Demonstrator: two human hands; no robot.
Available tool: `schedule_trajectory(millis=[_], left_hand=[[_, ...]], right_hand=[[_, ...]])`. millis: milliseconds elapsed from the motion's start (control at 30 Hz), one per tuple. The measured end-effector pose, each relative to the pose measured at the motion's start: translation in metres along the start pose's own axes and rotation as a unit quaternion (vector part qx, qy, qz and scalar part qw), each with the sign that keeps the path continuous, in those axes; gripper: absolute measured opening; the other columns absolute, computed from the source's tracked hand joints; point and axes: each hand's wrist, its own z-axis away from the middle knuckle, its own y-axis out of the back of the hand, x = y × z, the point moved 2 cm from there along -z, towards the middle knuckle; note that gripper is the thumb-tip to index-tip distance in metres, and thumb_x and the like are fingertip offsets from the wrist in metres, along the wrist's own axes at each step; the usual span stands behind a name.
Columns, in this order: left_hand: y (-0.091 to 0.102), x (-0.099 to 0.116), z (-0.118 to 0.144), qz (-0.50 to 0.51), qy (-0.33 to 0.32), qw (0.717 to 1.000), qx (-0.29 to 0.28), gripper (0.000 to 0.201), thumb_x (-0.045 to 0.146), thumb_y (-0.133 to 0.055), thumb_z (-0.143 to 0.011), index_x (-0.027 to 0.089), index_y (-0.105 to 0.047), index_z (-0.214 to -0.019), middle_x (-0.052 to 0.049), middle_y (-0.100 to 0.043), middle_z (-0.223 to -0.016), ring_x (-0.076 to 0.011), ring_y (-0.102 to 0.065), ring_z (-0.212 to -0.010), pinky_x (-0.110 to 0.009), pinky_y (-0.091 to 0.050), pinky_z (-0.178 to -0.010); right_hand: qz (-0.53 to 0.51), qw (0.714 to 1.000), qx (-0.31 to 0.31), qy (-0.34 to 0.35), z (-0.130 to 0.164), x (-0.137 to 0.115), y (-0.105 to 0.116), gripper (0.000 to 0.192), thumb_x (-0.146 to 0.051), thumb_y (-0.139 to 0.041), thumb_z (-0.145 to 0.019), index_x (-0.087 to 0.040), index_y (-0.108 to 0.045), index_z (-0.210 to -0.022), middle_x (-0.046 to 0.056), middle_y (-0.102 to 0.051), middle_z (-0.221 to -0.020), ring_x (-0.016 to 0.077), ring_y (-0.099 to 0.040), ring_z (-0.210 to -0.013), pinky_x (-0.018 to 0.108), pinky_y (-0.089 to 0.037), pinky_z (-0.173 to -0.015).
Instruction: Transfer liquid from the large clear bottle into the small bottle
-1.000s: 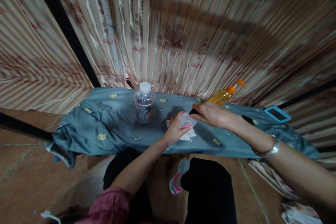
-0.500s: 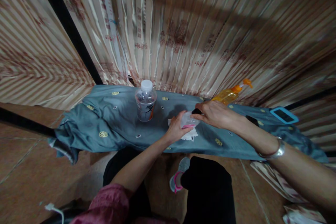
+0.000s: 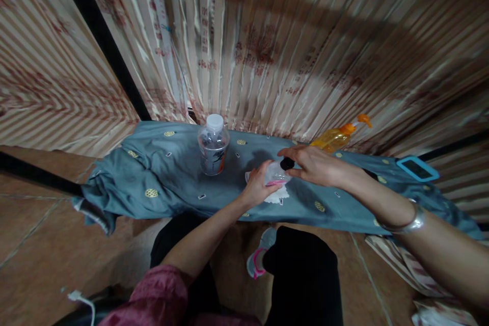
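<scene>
Clear plastic, a small container (image 3: 275, 175) with a pink base, sat on white paper (image 3: 280, 194) mid-worktop (image 3: 171, 183), the left hand (image 3: 256, 188) clasping its near side. The right hand (image 3: 315, 165) had lifted slightly, pinching what looked like a black cap (image 3: 286, 163) above it.

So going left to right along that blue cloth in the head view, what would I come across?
Clear water bottle → left hand → small clear container → right hand → orange pump bottle → phone in a blue case.
</scene>
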Motion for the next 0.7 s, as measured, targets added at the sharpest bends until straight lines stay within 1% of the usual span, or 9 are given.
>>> schedule_trajectory(millis=[67, 133, 200, 233, 300, 400, 533, 633, 700], left_hand=[[-0.0001, 0.0001, -0.0002, 0.001, 0.004, 1.000, 0.001, 0.074, 0.032, -0.083, -0.075, 0.023, -0.051, -0.141, -0.011, -0.064, -0.139, -0.0327, -0.063, -0.128, -0.050, -0.049, -0.114], [-0.0004, -0.0001, -0.0006, 0.000, 0.005, 1.000, 0.001, 0.074, 0.032, -0.084, -0.075, 0.025, -0.051, -0.141, -0.010, -0.064, -0.140, -0.0323, -0.063, -0.128, -0.051, -0.048, -0.115], [-0.0008, -0.0005, -0.0010, 0.000, 0.000, 1.000, 0.001, 0.075, 0.032, -0.084, -0.074, 0.026, -0.051, -0.141, -0.009, -0.064, -0.140, -0.0322, -0.062, -0.130, -0.051, -0.047, -0.116], [-0.0009, -0.0007, -0.0010, -0.001, -0.001, 1.000, 0.002, 0.075, 0.031, -0.083, -0.074, 0.026, -0.051, -0.141, -0.009, -0.064, -0.140, -0.0323, -0.062, -0.130, -0.052, -0.047, -0.116], [-0.0009, -0.0008, -0.0008, -0.003, -0.002, 1.000, 0.003, 0.075, 0.031, -0.083, -0.074, 0.025, -0.051, -0.141, -0.010, -0.064, -0.140, -0.0325, -0.062, -0.130, -0.052, -0.047, -0.116], [-0.0007, -0.0002, 0.0000, -0.002, 0.000, 1.000, 0.003, 0.075, 0.032, -0.083, -0.075, 0.023, -0.051, -0.142, -0.011, -0.064, -0.140, -0.0328, -0.063, -0.129, -0.052, -0.047, -0.116], [-0.0009, 0.0002, 0.0001, 0.000, -0.001, 1.000, 0.001, 0.073, 0.034, -0.082, -0.076, 0.025, -0.051, -0.141, -0.010, -0.064, -0.140, -0.0324, -0.063, -0.129, -0.052, -0.048, -0.115], [-0.0015, -0.0006, -0.0005, -0.001, -0.002, 1.000, -0.001, 0.072, 0.034, -0.082, -0.076, 0.025, -0.051, -0.141, -0.010, -0.065, -0.139, -0.0323, -0.063, -0.129, -0.052, -0.048, -0.116], [-0.0013, -0.0005, -0.0006, -0.003, 0.001, 1.000, 0.001, 0.073, 0.034, -0.083, -0.075, 0.025, -0.051, -0.141, -0.009, -0.065, -0.138, -0.0328, -0.063, -0.128, -0.052, -0.048, -0.115]], right_hand=[[-0.002, 1.000, -0.005, 0.005, -0.0007, -0.0003, -0.0005, 0.025, -0.020, -0.066, -0.094, -0.016, -0.069, -0.118, 0.010, -0.076, -0.111, 0.0234, -0.073, -0.103, 0.026, -0.047, -0.080], [0.004, 1.000, -0.006, -0.001, -0.0014, -0.0008, -0.0011, 0.017, -0.024, -0.063, -0.097, -0.015, -0.071, -0.109, 0.011, -0.076, -0.100, 0.0247, -0.074, -0.093, 0.028, -0.046, -0.073], [0.012, 1.000, -0.004, -0.014, -0.0015, -0.0016, -0.0012, 0.022, -0.031, -0.059, -0.100, -0.014, -0.070, -0.107, 0.013, -0.075, -0.092, 0.0268, -0.074, -0.087, 0.030, -0.044, -0.068], [0.016, 1.000, -0.004, -0.018, -0.0012, -0.0023, -0.0008, 0.025, -0.034, -0.059, -0.101, -0.013, -0.070, -0.109, 0.014, -0.075, -0.091, 0.0276, -0.074, -0.088, 0.030, -0.044, -0.068], [0.019, 1.000, -0.003, -0.019, -0.0003, -0.0042, 0.0004, 0.028, -0.035, -0.063, -0.099, -0.012, -0.068, -0.115, 0.015, -0.075, -0.100, 0.0287, -0.074, -0.095, 0.030, -0.045, -0.071], [0.020, 1.000, -0.007, -0.006, 0.0006, -0.0073, 0.0024, 0.031, -0.026, -0.069, -0.094, -0.014, -0.066, -0.122, 0.013, -0.074, -0.113, 0.0268, -0.072, -0.106, 0.028, -0.046, -0.078], [0.031, 0.999, -0.022, -0.008, -0.0002, -0.0084, 0.0016, 0.018, -0.024, -0.064, -0.097, -0.014, -0.070, -0.111, 0.012, -0.075, -0.100, 0.0248, -0.074, -0.092, 0.028, -0.044, -0.071], [0.045, 0.998, -0.025, -0.021, -0.0007, -0.0080, 0.0003, 0.022, -0.032, -0.061, -0.100, -0.012, -0.070, -0.105, 0.014, -0.075, -0.092, 0.0284, -0.074, -0.088, 0.031, -0.042, -0.067], [0.050, 0.998, -0.021, -0.023, -0.0001, -0.0089, 0.0011, 0.026, -0.034, -0.061, -0.100, -0.011, -0.069, -0.110, 0.016, -0.075, -0.096, 0.0300, -0.073, -0.093, 0.031, -0.043, -0.069]])
